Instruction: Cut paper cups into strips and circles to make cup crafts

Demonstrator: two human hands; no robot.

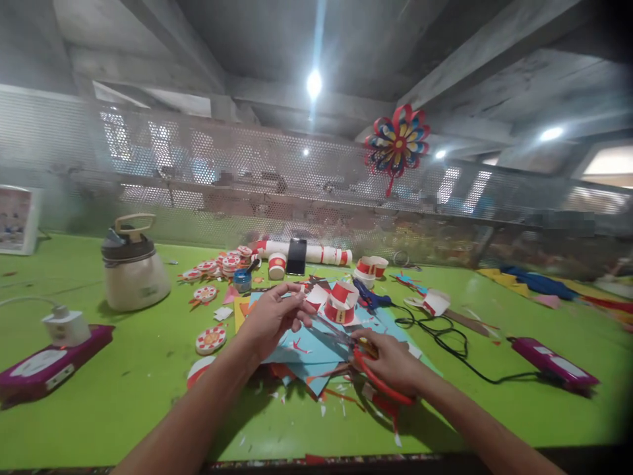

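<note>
My right hand (pixel 390 359) is closed around the handles of a pair of scissors with red grips (pixel 378 382). The blades point left, over sheets of light blue paper (pixel 301 353). Close to the blade tips, my left hand (pixel 281 316) has its fingers curled together; what they pinch, if anything, is too small to make out. Just beyond the fingers lies a white and red scrap of cut cup (pixel 316 295). Behind the scissors stands a red and white paper cup piece (pixel 341 303) with a flared brim. A blue glue gun (pixel 370 298) rests right of it.
Decorated paper discs (pixel 211 339) lie to the left, near a blue jar (pixel 242 280). A phone (pixel 297 256) leans on a long stack of cups (pixel 321 254). A beige kettle-shaped jug (pixel 133 270) and purple power strips (pixel 554 363) flank the area. A black cord (pixel 465 346) crosses the right side.
</note>
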